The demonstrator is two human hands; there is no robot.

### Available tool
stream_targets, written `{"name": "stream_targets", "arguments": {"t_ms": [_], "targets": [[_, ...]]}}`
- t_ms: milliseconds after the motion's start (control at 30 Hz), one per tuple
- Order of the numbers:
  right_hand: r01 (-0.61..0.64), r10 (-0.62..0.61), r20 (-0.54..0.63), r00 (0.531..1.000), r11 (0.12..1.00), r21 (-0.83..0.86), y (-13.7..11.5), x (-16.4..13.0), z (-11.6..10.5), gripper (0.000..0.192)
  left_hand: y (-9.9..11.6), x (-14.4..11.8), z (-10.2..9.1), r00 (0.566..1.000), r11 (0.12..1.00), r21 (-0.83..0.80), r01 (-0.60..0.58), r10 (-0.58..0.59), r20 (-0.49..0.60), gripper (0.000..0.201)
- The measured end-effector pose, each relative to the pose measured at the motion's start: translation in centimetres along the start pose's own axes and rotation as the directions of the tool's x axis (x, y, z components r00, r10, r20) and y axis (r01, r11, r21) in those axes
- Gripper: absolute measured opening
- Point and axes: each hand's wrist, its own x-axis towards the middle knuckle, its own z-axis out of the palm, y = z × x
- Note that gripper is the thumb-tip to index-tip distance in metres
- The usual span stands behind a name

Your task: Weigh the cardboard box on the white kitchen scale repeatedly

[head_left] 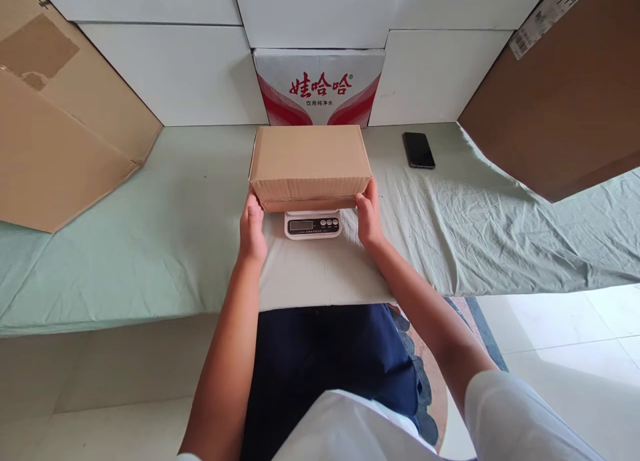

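Observation:
A closed brown cardboard box point(310, 155) is between my two hands, over a small white digital kitchen scale point(313, 226). Only the scale's front panel shows, with a dark display and several buttons; the box hides its platform. My left hand point(253, 229) grips the box's near left corner, thumb at the front. On the other side, my right hand point(369, 214) holds the near right corner, with its thumb on the front face. Whether the box rests on the scale or hovers just above it, I cannot tell.
A black smartphone point(419, 150) lies right of the box on the green cloth point(200, 207). Behind stands a white and red printed carton point(320, 87) among white panels. Large cardboard sheets point(75, 127) flank the left, and another cardboard piece point(565, 101) the right. The cloth's front edge is near me.

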Motion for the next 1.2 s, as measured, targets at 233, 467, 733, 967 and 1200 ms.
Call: {"name": "stream_targets", "arguments": {"t_ms": [233,467,733,967,1200], "targets": [[0.046,-0.045,0.033,0.998,0.998,-0.030,0.0,-0.2,0.4,0.062,0.1,-0.2,0.1,1.000,0.999,0.035,-0.013,0.012,0.015,0.074],[-0.040,0.040,-0.047,0.998,0.999,0.000,0.6,0.7,-0.1,0.046,0.3,0.5,0.1,1.000,1.000,-0.014,0.016,-0.016,0.016,0.075],[0.095,-0.097,-0.017,0.995,0.993,-0.074,0.4,7.5,1.1,0.071,-0.2,8.4,0.2,0.999,0.996,-0.070,0.052,-0.051,0.017,0.071],[0.157,-0.157,0.005,0.988,0.985,-0.074,6.3,14.6,2.9,0.088,-6.1,15.5,-0.2,0.988,0.983,-0.114,0.147,-0.151,-0.024,0.077],[0.153,-0.153,0.013,0.988,0.984,-0.092,9.7,15.7,2.4,0.086,-9.1,16.0,-0.1,0.982,0.973,-0.140,0.184,-0.189,-0.021,0.081]]}}
